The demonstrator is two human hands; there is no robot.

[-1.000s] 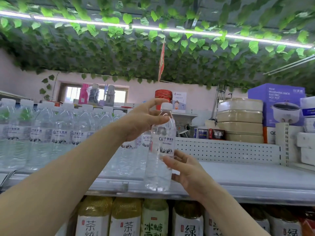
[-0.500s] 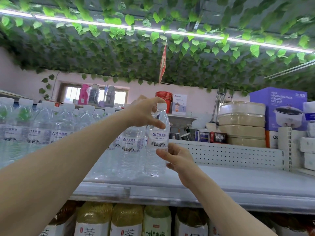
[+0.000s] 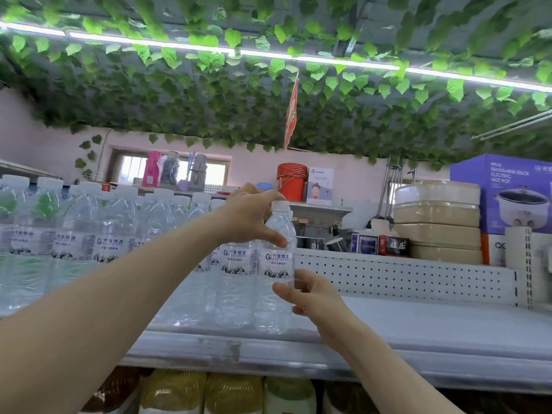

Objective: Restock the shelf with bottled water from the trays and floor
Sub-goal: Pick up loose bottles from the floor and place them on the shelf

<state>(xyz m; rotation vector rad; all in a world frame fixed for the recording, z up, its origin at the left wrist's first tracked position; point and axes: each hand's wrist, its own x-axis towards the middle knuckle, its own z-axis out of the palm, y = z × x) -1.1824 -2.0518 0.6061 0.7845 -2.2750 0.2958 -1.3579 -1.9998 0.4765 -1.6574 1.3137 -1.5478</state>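
Already a row of bottles (image 3: pixel 89 240) fills the shelf's (image 3: pixel 418 321) left side. The left hand (image 3: pixel 251 218) grips another bottle (image 3: pixel 276 264) at the neck, the right hand (image 3: pixel 313 295) holds its middle; the right side is not yet filled.

small shop, stocked shelf (image 3: pixel 418 321), rows of water bottles (image 3: pixel 89 243), boxed hot pot (image 3: pixel 504 192)

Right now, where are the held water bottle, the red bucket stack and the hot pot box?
held water bottle (image 3: pixel 276 264), head view, label
red bucket stack (image 3: pixel 291 183), head view, side wall
hot pot box (image 3: pixel 481 203), head view, purple front
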